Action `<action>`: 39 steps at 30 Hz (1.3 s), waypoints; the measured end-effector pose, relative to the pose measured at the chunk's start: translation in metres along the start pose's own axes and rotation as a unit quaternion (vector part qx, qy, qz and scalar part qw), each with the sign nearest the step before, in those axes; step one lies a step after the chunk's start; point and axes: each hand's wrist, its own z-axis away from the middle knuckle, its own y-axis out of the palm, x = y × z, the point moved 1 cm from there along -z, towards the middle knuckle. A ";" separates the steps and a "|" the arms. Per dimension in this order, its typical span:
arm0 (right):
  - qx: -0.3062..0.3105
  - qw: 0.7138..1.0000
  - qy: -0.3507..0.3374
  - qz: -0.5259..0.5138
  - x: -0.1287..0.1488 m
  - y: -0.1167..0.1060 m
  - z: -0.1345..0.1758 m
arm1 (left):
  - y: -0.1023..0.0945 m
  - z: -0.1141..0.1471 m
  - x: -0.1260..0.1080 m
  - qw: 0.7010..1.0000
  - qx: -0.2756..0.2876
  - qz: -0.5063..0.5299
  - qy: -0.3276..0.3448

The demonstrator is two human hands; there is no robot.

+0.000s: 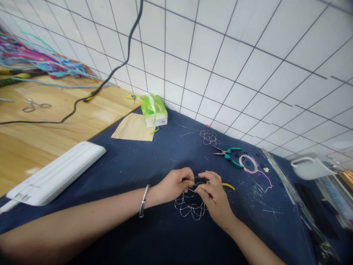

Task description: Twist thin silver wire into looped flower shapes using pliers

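Observation:
Thin silver wire bent into a ring of petal-like loops, a wire flower (pixel 190 209), lies under and between my hands above the dark blue cloth. My left hand (pixel 178 182) pinches the wire at its upper edge, thumb against forefinger. From the other side my right hand (pixel 213 195) grips the wire too, with thumb and fingers bent close together. Part of the flower is covered by my fingers. A yellow curved handle (pixel 228 186) sticks out behind my right hand; the rest of that tool is hidden.
Pliers with teal handles (pixel 227 154), another looped wire piece (pixel 209 137), a white ring with pink cord (pixel 248 163) and wire scraps (pixel 259 191) lie beyond and to the right. A white power strip (pixel 57 173), brown paper (pixel 134 127) and a green tissue pack (pixel 153 108) are leftward.

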 end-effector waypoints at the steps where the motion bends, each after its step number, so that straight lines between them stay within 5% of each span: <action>1: 0.003 1.000 -0.003 0.006 0.001 0.001 0.000 | 0.000 0.000 -0.002 1.000 -0.003 -0.013 0.004; 10: 0.039 0.998 -0.017 0.056 0.002 0.014 0.003 | 0.002 0.000 0.001 1.000 -0.008 -0.023 0.002; 16: -0.009 1.000 0.000 0.030 0.001 0.008 0.001 | 0.001 -0.004 0.005 0.987 0.030 0.149 -0.047; 24: -0.050 0.999 0.013 -0.004 0.000 0.004 0.002 | -0.004 -0.001 0.002 0.949 0.085 0.301 -0.033; 28: -0.065 0.997 0.029 -0.011 -0.002 0.002 0.002 | -0.002 0.000 -0.001 0.944 0.129 0.304 -0.023; 39: -0.076 0.996 0.035 -0.011 -0.005 -0.001 0.004 | -0.002 -0.003 0.004 0.962 0.144 0.225 -0.061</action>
